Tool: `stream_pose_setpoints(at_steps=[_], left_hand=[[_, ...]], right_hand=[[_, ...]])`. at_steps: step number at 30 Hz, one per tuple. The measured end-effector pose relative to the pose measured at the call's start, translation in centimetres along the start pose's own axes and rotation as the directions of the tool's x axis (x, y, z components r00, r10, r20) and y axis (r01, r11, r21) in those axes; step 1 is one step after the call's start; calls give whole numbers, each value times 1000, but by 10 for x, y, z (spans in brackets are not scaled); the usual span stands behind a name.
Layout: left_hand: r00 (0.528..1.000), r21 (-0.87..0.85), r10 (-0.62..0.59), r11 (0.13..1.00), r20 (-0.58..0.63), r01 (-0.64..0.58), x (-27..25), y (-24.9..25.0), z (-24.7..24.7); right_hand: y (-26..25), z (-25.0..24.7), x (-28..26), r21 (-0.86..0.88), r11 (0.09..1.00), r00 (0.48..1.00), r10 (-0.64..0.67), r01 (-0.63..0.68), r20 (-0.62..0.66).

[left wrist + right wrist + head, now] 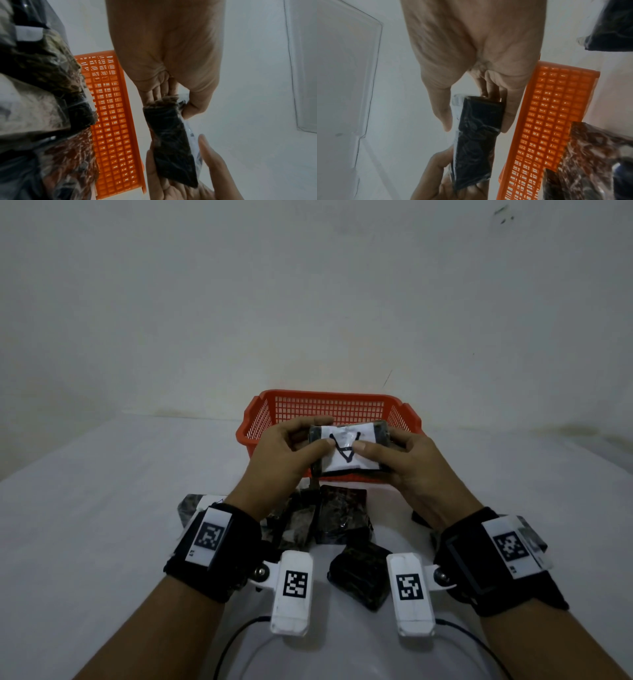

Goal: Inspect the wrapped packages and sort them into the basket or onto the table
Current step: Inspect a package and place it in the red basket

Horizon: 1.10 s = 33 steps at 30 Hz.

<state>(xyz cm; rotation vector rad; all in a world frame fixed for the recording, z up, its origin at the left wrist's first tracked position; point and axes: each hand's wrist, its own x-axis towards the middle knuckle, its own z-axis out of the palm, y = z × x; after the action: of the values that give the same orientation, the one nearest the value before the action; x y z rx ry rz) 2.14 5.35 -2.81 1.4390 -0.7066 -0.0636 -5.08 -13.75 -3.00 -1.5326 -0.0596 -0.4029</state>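
I hold one wrapped package (349,451) in both hands, just in front of the red basket (329,405). Its white label with a black triangle faces me. My left hand (317,433) pinches its left end, thumb on the label and fingers behind. My right hand (376,441) pinches the right end the same way. In the left wrist view the package (171,142) shows its dark side, with the basket (111,121) behind. The right wrist view shows the package (476,135) edge-on beside the basket (547,121).
Several dark wrapped packages (342,518) lie in a loose heap on the white table (102,508) under my wrists, one nearer me (359,577), more at the right (421,518). The basket stands against a pale wall. Cables trail from the wrist cameras.
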Motion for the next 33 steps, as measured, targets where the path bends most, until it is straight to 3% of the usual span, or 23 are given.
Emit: stream_pose_setpoints(at_steps=[3,7,13,18,24,26,30,33], left_hand=[[999,-53,-43,998,30,45,1,-1,-2],[998,7,-57,998,41,57,3,-1,-6],[998,113,-57,992,13,55,6,-2,-14],[998,8,-37,999,40,37,4,0,-11],[998,-67,-21,997,52,25,4,0,-8],[997,-56,-26,998,77,31,4,0,-9],[953,-115,-120,981,280,157,6,1,-14],[946,-42,-153,984,287,172,4,4,-10]], right_hand=[[1,-1,0,-77,997,999,-31,29,-26],[-3,-3,-3,-143,984,991,-118,110,-54],[-6,1,3,-37,984,982,-178,176,-63],[-10,2,4,102,989,992,-105,111,-64],[-18,8,-6,194,972,986,108,-131,129],[-14,9,-5,190,974,985,97,-123,142],[-8,6,4,116,992,996,34,-43,80],[-1,1,6,36,999,993,6,-10,118]])
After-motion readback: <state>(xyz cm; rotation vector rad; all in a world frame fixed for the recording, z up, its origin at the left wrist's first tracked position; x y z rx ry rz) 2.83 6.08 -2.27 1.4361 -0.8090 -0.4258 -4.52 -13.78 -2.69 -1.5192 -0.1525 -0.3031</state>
